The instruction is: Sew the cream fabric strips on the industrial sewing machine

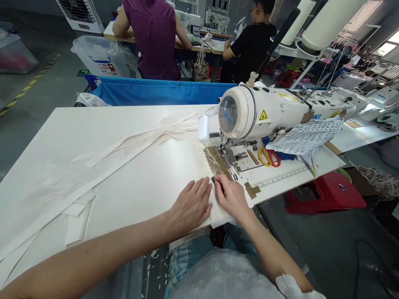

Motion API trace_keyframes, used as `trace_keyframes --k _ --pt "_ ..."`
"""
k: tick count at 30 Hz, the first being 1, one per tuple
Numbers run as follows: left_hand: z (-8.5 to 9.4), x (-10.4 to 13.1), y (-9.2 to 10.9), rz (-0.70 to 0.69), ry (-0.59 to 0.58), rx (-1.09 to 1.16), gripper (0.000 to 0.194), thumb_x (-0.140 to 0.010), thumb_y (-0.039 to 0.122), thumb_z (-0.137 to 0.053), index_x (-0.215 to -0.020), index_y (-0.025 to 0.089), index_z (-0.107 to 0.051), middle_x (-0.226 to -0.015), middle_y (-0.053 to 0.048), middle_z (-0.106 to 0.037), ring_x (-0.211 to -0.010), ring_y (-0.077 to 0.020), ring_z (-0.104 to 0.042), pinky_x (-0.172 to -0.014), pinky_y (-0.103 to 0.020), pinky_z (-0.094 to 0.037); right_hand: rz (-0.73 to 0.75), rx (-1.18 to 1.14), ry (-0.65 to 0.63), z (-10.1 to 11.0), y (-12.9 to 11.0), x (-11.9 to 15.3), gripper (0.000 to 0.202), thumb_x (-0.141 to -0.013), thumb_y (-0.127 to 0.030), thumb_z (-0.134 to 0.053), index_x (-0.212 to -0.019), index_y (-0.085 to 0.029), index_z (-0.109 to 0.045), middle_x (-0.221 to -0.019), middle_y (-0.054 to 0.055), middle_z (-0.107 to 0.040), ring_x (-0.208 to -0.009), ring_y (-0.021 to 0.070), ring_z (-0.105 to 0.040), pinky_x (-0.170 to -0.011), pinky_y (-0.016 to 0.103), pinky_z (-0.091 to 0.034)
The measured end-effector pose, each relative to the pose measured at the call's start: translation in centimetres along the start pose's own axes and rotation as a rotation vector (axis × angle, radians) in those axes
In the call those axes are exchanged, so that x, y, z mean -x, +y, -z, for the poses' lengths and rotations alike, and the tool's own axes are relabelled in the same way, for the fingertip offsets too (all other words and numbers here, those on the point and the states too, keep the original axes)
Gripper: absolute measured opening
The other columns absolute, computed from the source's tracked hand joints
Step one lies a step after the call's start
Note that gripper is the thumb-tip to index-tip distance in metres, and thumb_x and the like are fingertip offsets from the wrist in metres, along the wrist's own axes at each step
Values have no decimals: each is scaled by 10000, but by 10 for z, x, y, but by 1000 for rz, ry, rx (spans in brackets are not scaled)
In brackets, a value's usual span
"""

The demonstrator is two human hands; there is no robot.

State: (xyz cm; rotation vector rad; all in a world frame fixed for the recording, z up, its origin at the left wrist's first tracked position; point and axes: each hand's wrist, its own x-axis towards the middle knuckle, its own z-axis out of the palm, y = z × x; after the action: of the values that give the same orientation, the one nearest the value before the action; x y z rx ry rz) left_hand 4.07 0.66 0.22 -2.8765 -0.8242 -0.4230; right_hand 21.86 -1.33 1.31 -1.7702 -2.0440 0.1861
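Observation:
White cloth [218,214] lies at the table's front edge, partly hanging over it. Flat on this cloth rests my left hand [193,203], its fingers stretched out and pointing away from me. Just to its right, my right hand [230,195] is closed in a pinch around a small dark object [213,179], too small to identify. Beyond my hands stands a white sewing machine [268,110], its needle area above a metal plate. Long strips of thin white fabric [124,155] spread across the left side of the white table [149,182].
Yellow and red scissors [268,158] lie right of the needle area. A printed sheet [307,135] hangs by the machine. Blue cloth [162,92] borders the table's far side. A red stool [327,193] stands at right. Two people sit beyond.

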Motion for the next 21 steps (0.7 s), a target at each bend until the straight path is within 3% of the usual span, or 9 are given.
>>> trace_keyframes --k 12,16,21 --pt "-3 0 0 -27 1 -29 505 -978 329 -421 -1301 -23 -587 -1339 -226 -600 -1236 -337 -549 -1027 -445 -393 -23 130 -101 1 -8 -6 205 -961 -201 -407 -1023 -188 -602 -828 39 -741 -709 177 -682 -576 261 -328" --pt "-1 -1 -1 -34 11 -53 498 -982 325 -404 -1285 -17 -601 -1333 -226 -605 -1211 -327 -567 -1004 -434 -406 -6 142 -118 10 -5 9 190 -942 -198 -414 -936 -196 -604 -792 36 -733 -678 179 -668 -571 264 -320" --pt "-1 -1 0 -42 28 -67 490 -982 302 -392 -1288 -16 -605 -1326 -227 -610 -1198 -323 -577 -993 -424 -413 -78 -33 -74 19 5 26 184 -950 -249 -416 -962 -206 -595 -707 -7 -704 -530 144 -593 -550 244 -342"
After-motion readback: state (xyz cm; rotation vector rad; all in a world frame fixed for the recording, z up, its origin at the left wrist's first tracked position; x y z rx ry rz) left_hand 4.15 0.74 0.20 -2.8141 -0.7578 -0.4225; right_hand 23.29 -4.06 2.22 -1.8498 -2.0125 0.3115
